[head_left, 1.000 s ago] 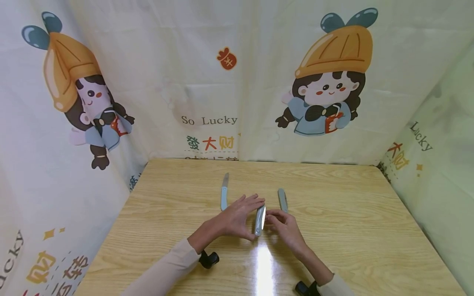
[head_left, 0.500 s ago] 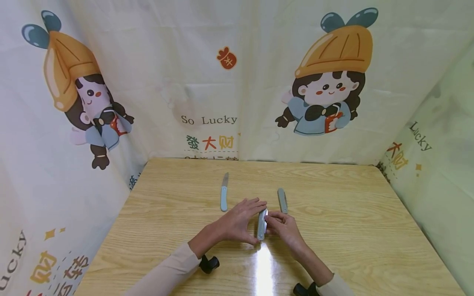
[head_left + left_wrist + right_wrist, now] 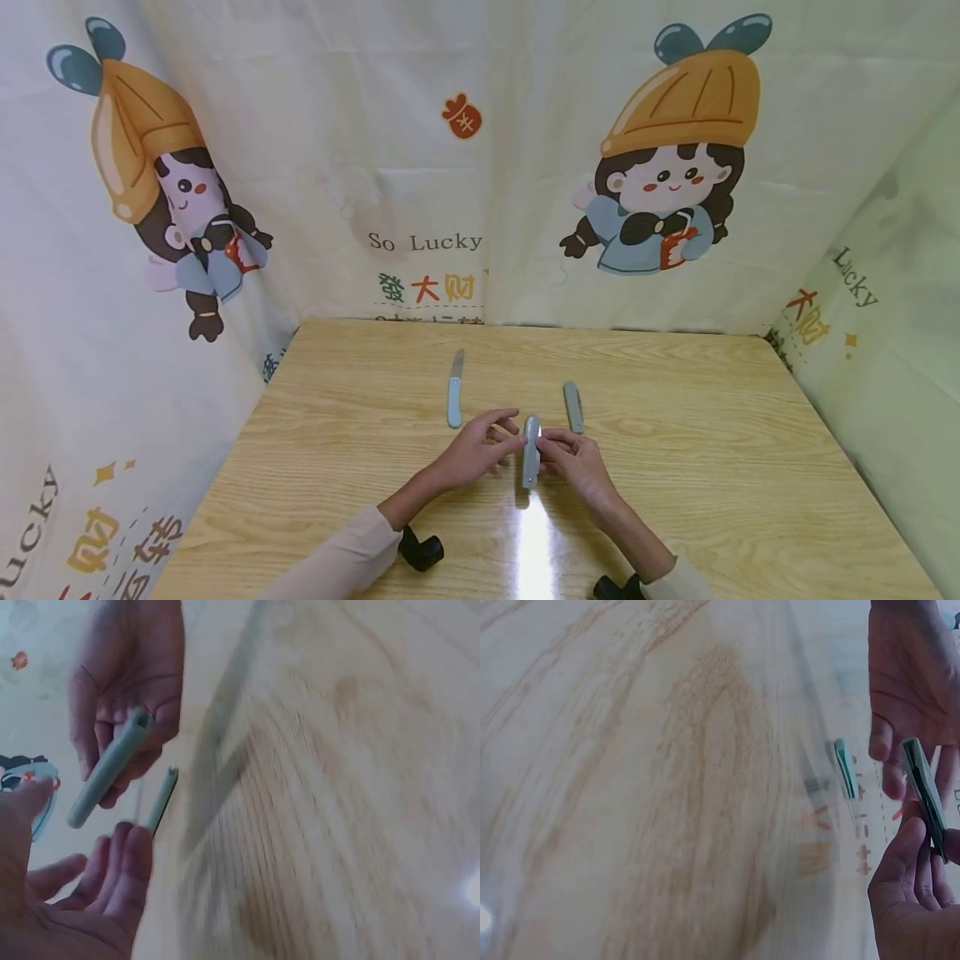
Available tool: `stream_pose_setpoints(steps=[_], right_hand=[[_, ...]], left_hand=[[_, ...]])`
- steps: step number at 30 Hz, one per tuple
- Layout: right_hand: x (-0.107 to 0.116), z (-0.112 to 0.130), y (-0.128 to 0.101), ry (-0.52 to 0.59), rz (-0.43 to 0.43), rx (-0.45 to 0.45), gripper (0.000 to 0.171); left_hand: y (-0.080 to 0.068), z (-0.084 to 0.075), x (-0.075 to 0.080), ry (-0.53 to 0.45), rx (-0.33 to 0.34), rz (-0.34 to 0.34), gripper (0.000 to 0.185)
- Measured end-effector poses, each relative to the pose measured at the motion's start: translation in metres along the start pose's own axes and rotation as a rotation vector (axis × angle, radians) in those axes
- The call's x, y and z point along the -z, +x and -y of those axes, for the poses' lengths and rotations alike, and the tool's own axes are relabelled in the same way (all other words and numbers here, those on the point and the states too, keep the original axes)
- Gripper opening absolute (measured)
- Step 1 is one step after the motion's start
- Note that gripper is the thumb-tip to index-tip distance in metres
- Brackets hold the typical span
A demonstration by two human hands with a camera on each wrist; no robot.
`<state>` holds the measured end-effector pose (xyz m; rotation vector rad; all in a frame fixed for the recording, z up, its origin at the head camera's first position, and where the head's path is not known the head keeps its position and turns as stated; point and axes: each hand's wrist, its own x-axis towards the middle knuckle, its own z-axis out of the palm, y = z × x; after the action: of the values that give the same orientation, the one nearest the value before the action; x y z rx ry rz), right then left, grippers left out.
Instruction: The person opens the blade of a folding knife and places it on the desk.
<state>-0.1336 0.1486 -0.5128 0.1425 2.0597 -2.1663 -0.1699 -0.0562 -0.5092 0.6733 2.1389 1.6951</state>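
Note:
My right hand (image 3: pixel 581 471) pinches a grey-green folding knife (image 3: pixel 530 467), held upright above the table. Along the knife's right edge a bright sliver of blade shows, partly behind the right fingers. My left hand (image 3: pixel 472 454) is just left of the knife, its fingers loosely bent and its thumb close to the handle. In the left wrist view the left hand (image 3: pixel 97 900) is apart from the knife (image 3: pixel 111 771), which sits in the right hand (image 3: pixel 131 682). The right wrist view shows the right hand (image 3: pixel 911 900) gripping the handle from below.
An open folding knife (image 3: pixel 453 400) with a light blue handle lies on the wooden table (image 3: pixel 360 375), behind and left of the hands. Another grey-green folding knife (image 3: pixel 573 407) lies folded behind the right hand. A printed curtain (image 3: pixel 525 183) encloses the table's back and sides.
My left hand has let go of the knife's two ends and drawn slightly left. The blade has swung closer into the handle. The right hand stays at the knife's right side.

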Motion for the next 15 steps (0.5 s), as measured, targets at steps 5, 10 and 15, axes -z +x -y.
stream_pose_setpoints(steps=[5, 10, 15], right_hand=[[-0.001, -0.003, -0.001, -0.006, 0.013, 0.021, 0.032], [-0.001, -0.004, -0.001, -0.019, 0.005, 0.021, 0.029], [0.000, -0.004, 0.000, -0.040, 0.010, 0.017, 0.027]], left_hand=[[-0.001, 0.005, -0.005, -0.190, 0.058, 0.048, 0.044], [-0.003, 0.007, -0.010, -0.241, 0.075, 0.032, 0.044], [-0.003, 0.008, -0.012, -0.264, 0.086, 0.003, 0.043]])
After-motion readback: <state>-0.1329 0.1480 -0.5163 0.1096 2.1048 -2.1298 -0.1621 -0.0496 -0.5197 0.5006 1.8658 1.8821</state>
